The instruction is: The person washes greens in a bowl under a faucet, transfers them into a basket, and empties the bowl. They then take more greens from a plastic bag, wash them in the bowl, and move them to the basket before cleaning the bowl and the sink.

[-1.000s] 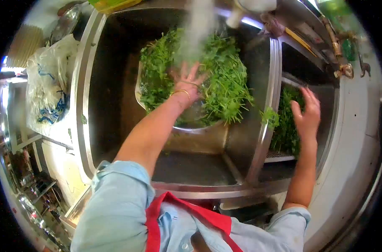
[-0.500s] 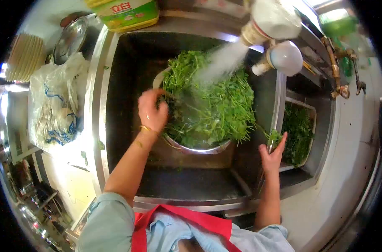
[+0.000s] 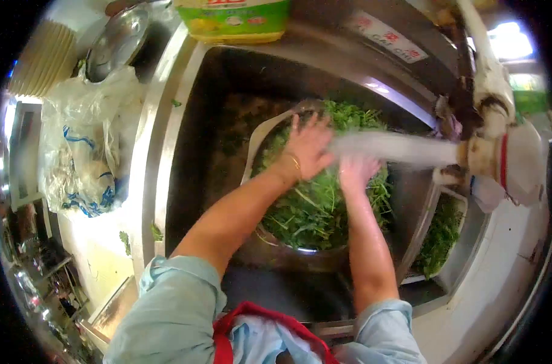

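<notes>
A heap of leafy green herbs (image 3: 309,212) fills a round metal basin (image 3: 253,145) standing in the sink. My left hand (image 3: 309,147) lies on the upper left of the heap, fingers spread and holding nothing. Close beside it, my right hand (image 3: 356,173) presses on the greens with its palm down. Its fingertips are blurred under the water stream (image 3: 400,148), but the hand looks open. The water comes from a wrapped faucet head (image 3: 479,151) at the right and crosses over the herbs.
More greens (image 3: 440,236) sit in a white basket (image 3: 464,212) in the smaller basin at right. A yellow-green detergent jug (image 3: 236,21) stands behind the sink (image 3: 188,103). Plastic bags (image 3: 84,145), stacked plates (image 3: 42,57) and a metal lid (image 3: 118,42) are at left.
My right hand has moved left from the sink divider, where it held a few sprigs, onto the herbs. My left hand has moved from the basin's rim onto the heap. The view has shifted.
</notes>
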{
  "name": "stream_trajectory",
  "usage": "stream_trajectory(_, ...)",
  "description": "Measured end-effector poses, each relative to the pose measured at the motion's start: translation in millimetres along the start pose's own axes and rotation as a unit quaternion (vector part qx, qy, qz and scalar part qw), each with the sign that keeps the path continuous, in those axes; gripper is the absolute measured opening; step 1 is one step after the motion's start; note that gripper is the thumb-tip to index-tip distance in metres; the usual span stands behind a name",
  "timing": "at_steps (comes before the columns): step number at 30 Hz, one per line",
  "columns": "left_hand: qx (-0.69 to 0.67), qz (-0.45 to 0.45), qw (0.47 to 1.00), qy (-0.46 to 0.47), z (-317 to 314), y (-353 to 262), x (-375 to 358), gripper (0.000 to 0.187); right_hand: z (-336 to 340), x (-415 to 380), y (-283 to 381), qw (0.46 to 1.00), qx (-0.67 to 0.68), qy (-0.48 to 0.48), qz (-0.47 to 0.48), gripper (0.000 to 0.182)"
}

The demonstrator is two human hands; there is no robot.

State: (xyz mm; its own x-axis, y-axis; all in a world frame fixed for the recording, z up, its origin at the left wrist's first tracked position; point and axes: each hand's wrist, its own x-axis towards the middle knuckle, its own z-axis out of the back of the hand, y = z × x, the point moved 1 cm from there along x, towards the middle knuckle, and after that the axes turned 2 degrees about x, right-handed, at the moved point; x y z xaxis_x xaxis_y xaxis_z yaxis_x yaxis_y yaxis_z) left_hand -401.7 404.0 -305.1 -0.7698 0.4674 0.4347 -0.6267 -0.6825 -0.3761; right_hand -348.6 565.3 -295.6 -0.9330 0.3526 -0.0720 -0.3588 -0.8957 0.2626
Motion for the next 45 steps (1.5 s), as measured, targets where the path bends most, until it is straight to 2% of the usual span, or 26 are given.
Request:
stream_trajectory(2,-0.037,-0.005,0.997,0.062,-20.1,8.2,-14.2,0.050,-1.9,-10.2,14.6,0.995,0.005,0.031,0.098,0.054)
stream_trajectory(3,-0.062,-0.004,0.993,0.098,-19.0,9.2,-12.7,0.049,-11.9,-24.3,6.2,0.984,-0.047,-0.004,0.169,0.059)
stream_trajectory(6,-0.145,0.015,0.964,0.223,9.5,6.7,3.1,0.045,-16.1,-34.8,9.8,0.980,-0.076,0.046,0.179,0.060)
stream_trajectory(9,-0.256,0.214,0.933,0.137,-31.7,7.6,-14.1,0.042,-29.7,-24.7,22.4,0.973,-0.181,0.026,0.140,0.052)
stream_trajectory(11,-0.253,0.383,0.879,0.126,22.0,-21.7,5.4,0.054,-59.7,-13.4,-2.7,0.992,-0.052,0.042,0.106,0.057)
stream_trajectory(13,-0.258,0.391,0.869,0.161,43.0,-25.3,11.5,0.056,-102.4,-2.1,-44.0,0.986,0.113,0.031,0.117,0.052)
stream_trajectory(14,-0.263,0.312,0.891,0.201,38.4,-14.7,11.8,0.051,-127.2,6.7,-66.1,0.966,0.214,0.011,0.145,0.046)
stream_trajectory(16,-0.223,0.185,0.928,0.233,37.0,-3.1,0.3,0.046,-109.7,5.6,-45.2,0.959,0.167,-0.030,0.225,0.038)
stream_trajectory(18,-0.133,0.073,0.963,0.223,45.2,3.6,-10.5,0.047,-50.6,-0.6,-10.4,0.940,-0.130,-0.089,0.301,0.033)
stream_trajectory(20,-0.109,0.203,0.916,0.328,118.2,24.1,5.9,0.046,3.2,-14.9,28.1,0.965,-0.151,0.029,0.210,0.035)
stream_trajectory(21,-0.138,0.241,0.938,0.210,118.0,52.7,-1.1,0.040,20.2,-22.8,38.0,0.969,-0.162,0.088,0.162,0.036)
stream_trajectory(22,-0.167,0.275,0.943,0.088,102.5,85.6,-9.8,0.035,29.5,-30.4,40.4,0.977,-0.121,0.040,0.172,0.037)
stream_trajectory(24,-0.139,0.313,0.934,0.095,57.5,132.8,-11.9,0.033,43.0,-51.7,35.1,0.980,-0.043,-0.054,0.187,0.039)
stream_trajectory(26,0.026,0.183,0.981,0.063,3.9,161.2,-25.7,0.036,54.4,-73.4,32.0,0.978,0.031,-0.054,0.197,0.041)
stream_trajectory(27,0.110,0.114,0.986,0.043,-11.5,169.3,-23.6,0.037,57.1,-76.6,31.9,0.975,0.069,-0.056,0.202,0.042)
stream_trajectory(29,0.162,0.112,0.941,0.274,37.2,140.3,-4.6,0.053,59.4,-88.6,30.6,0.974,0.110,-0.066,0.187,0.041)
stream_trajectory(31,0.014,0.263,0.910,0.320,68.6,113.8,-28.8,0.055,64.5,-111.4,21.3,0.971,0.145,-0.060,0.181,0.036)
stream_trajectory(32,-0.152,0.393,0.879,0.224,80.2,106.1,-46.0,0.048,67.0,-113.2,19.3,0.967,0.159,-0.072,0.183,0.036)
stream_trajectory(33,0.012,0.319,0.885,0.340,62.6,111.7,-86.5,0.057,71.0,-119.6,15.2,0.965,0.172,-0.081,0.182,0.035)
stream_trajectory(35,0.150,0.243,0.837,0.467,61.7,92.5,-142.8,0.062,83.4,-134.2,8.2,0.960,0.201,-0.094,0.172,0.034)
stream_trajectory(37,0.118,0.199,0.802,0.551,74.5,57.7,-183.2,0.052,97.5,-142.2,3.2,0.955,0.232,-0.097,0.155,0.034)
stream_trajectory(38,0.111,0.138,0.775,0.607,68.5,52.8,-207.8,0.048,103.1,-147.2,0.4,0.953,0.251,-0.097,0.140,0.035)
stream_trajectory(40,0.117,0.120,0.702,0.692,61.1,45.2,-242.1,0.032,113.5,-160.6,-11.6,0.949,0.280,-0.097,0.104,0.036)
stream_trajectory(41,0.088,0.048,0.694,0.713,62.6,39.4,-250.2,0.030,113.9,-166.3,-24.2,0.951,0.283,-0.081,0.095,0.039)
stream_trajectory(43,0.033,-0.088,0.667,0.739,111.4,9.3,-220.6,0.026,110.3,-181.6,-44.1,0.960,0.271,-0.052,0.043,0.047)
stream_trajectory(45,-0.064,0.051,0.719,0.690,173.5,-29.6,-149.5,0.019,100.5,-197.9,-58.0,0.968,0.249,-0.007,0.011,0.058)
